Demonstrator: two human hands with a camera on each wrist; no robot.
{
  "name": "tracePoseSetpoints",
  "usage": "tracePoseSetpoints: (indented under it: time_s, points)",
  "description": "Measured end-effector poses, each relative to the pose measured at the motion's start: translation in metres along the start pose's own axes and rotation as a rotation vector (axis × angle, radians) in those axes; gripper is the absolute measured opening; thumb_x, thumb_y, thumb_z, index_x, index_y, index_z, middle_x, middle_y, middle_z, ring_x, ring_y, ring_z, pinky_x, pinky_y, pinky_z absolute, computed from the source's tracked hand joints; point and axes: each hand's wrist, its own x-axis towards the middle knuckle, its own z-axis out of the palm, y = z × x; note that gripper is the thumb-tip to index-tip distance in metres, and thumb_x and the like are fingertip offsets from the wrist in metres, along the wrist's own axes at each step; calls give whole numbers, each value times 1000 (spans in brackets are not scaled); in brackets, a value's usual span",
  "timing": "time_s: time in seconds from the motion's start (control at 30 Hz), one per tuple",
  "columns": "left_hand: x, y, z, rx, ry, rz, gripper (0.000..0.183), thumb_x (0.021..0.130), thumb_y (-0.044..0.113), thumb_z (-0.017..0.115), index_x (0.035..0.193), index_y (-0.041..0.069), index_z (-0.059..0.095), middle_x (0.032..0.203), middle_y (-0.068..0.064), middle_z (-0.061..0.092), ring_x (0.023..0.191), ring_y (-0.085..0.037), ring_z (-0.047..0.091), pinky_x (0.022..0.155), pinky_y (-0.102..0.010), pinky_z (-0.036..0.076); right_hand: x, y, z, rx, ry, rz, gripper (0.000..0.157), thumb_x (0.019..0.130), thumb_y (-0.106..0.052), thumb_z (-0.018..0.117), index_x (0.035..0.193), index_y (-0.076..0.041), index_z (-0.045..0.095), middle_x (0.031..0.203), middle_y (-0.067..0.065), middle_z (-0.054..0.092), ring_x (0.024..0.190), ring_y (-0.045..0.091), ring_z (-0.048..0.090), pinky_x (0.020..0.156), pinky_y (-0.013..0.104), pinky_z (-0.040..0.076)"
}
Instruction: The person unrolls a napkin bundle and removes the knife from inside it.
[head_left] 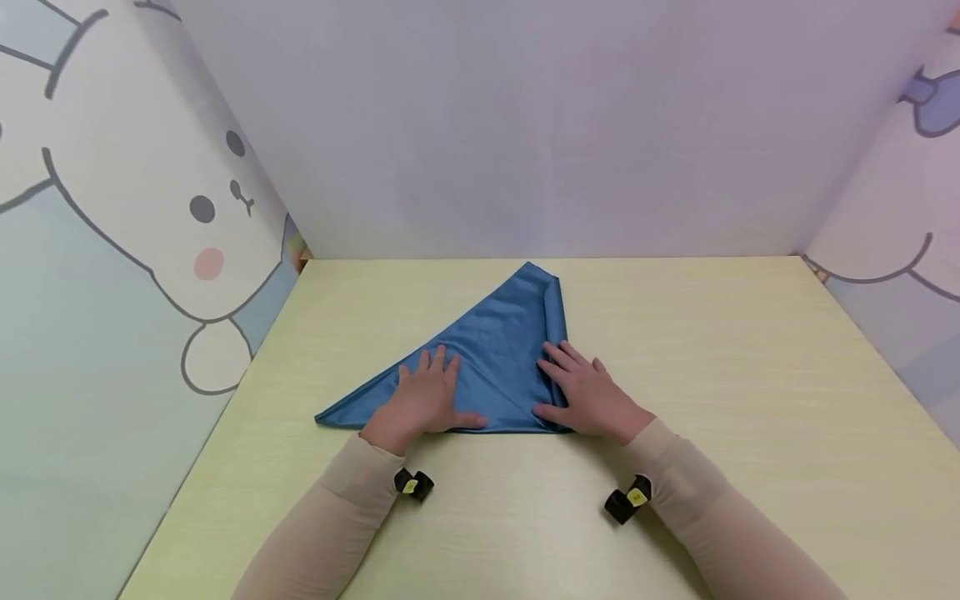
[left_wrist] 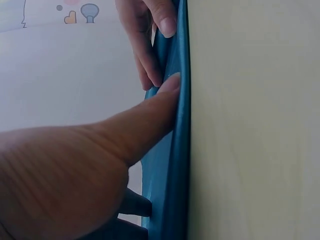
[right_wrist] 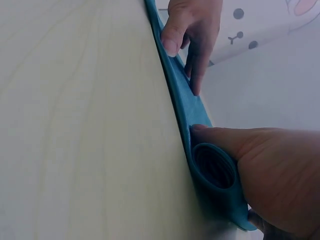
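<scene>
A blue satiny cloth lies on the table as a triangle, its long point toward the left. Its right edge is wound into a roll, whose spiral end shows in the right wrist view. My left hand rests flat on the cloth's left part, fingers spread and thumb along the near edge. Over the roll lies my right hand, with fingers extended and fingertips and thumb touching the cloth just left of it. In the left wrist view, the left thumb presses near the cloth's folded edge.
The pale wooden table extends around the cloth on every side. A plain wall stands behind it, and cartoon-printed panels flank it. Small black cameras are strapped to both wrists.
</scene>
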Motion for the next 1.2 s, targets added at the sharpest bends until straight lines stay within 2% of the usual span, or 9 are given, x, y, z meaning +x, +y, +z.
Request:
tracePoseSetpoints:
  time_s: [0.3, 0.53, 1.03, 1.2]
  points:
    - [-2, 1, -1, 8, -9, -1, 115, 74, 82, 53, 154, 8, 18, 159, -19, 8, 144, -40, 10, 105, -67, 19, -3, 2, -1, -9, 1, -2, 80, 88, -55, 62, 147, -6, 40, 158, 11, 22, 145, 33, 14, 102, 70, 21]
    - [-1, 1, -3, 22, 18, 8, 115, 73, 82, 53, 154, 6, 20, 158, -20, 11, 144, -40, 11, 105, -67, 20, -5, 3, -6, -22, 20, -2, 79, 87, -52, 65, 146, -6, 42, 157, 11, 25, 145, 34, 17, 101, 70, 22]
    - [0, 3, -8, -4, -16, 2, 114, 74, 80, 54, 154, 8, 18, 159, -19, 8, 144, -40, 9, 105, -68, 19, -5, 7, -9, -30, -4, 2, 78, 88, -50, 65, 146, -5, 41, 157, 12, 24, 144, 35, 17, 101, 71, 23]
    - [0, 2, -5, -3, -1, 8, 115, 74, 81, 54, 154, 7, 19, 159, -20, 9, 144, -41, 10, 104, -68, 20, -6, 8, -10, -21, 1, 7, 77, 88, -50, 65, 146, -5, 41, 157, 12, 24, 144, 35, 18, 101, 70, 22]
